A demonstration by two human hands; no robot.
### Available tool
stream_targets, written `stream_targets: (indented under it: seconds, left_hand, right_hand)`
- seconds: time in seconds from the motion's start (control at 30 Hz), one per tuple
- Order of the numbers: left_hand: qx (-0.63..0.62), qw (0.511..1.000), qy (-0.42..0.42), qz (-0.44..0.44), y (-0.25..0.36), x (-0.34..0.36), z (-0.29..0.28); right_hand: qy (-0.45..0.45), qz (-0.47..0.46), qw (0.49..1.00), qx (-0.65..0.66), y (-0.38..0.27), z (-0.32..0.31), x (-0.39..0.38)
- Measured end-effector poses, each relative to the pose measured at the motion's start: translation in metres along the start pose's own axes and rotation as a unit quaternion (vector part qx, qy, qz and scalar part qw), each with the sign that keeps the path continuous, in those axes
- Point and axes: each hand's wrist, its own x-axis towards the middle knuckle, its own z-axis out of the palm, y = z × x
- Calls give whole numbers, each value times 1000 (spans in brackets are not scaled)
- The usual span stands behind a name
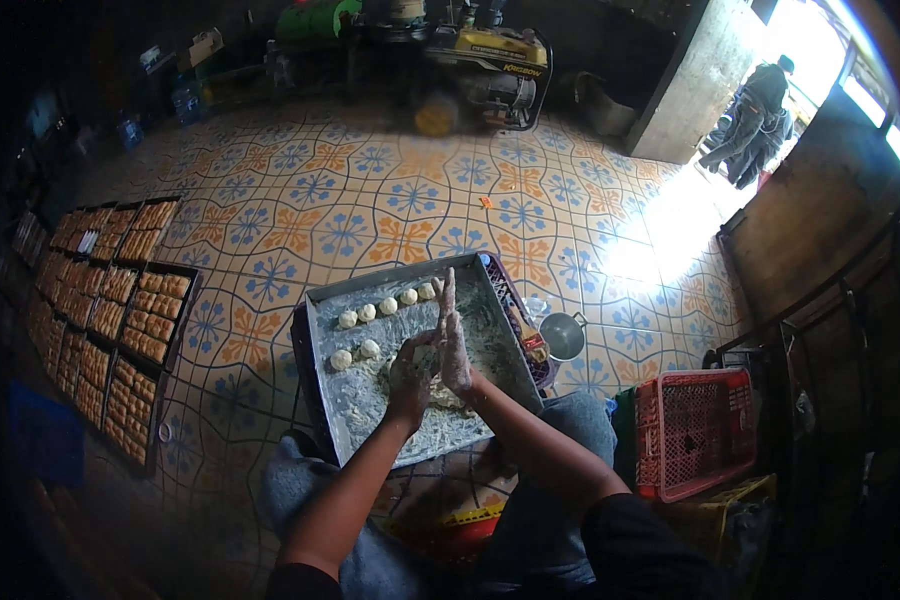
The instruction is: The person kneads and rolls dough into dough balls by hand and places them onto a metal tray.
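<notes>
A square metal tray (515, 345), dusted with flour, lies in front of my knees. Small dough balls (388, 306) form a row near its far side, and two more dough balls (341, 360) sit at the left. Above the tray's middle, my floury right hand (454, 345) stands upright, seen edge-on, fingers stretched out. Against its palm side is my left hand (410, 378), its fingers curled. Whatever lies between the palms is hidden. Behind my hands, loose flour and a lump of dough (444, 395) partly show in the tray.
At the left, several dark trays of browned pastries (148, 312) cover the floor. Beside the metal tray are a metal pot (564, 336) and a brush (532, 343). A red plastic crate (695, 432) stands at the right. A generator (500, 80) is at the back; a person (755, 120) is at the doorway.
</notes>
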Motion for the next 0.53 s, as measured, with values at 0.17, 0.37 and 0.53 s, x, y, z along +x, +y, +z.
stream_targets:
  seconds: [0.17,0.37,0.53]
  left_hand:
    - [130,987,-14,93,-5,10,-6]
    - [331,935,55,112,0,16,0]
    - [271,962,-34,12,18,20,-19]
  right_hand:
    - [34,-4,998,61,4,-4,2]
    - [54,-126,940,-312,43,-30,17]
    - [54,-42,992,102,50,-25,29]
